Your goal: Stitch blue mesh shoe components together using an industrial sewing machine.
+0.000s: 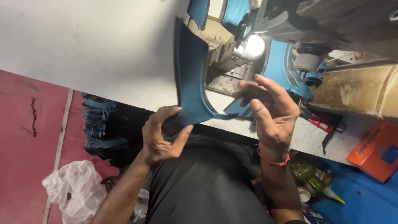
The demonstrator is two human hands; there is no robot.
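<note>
The left hand [159, 139] pinches the curved teal mesh fabric panel [188, 83] by its lower edge, holding it upright; the right hand [271, 112], grip spread, hovers beside the sewing machine [315, 25] over the white surface [103, 45].

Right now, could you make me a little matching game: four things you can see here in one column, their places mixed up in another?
Things:
1. teal fabric piece
2. orange box
3. white plastic bag
4. red thread band

Places:
A. on the red floor, lower left
B. pinched in the left hand
C. around the wrist of the right hand
D. at the table's far right edge

Pairs: 1-B, 2-D, 3-A, 4-C
</note>
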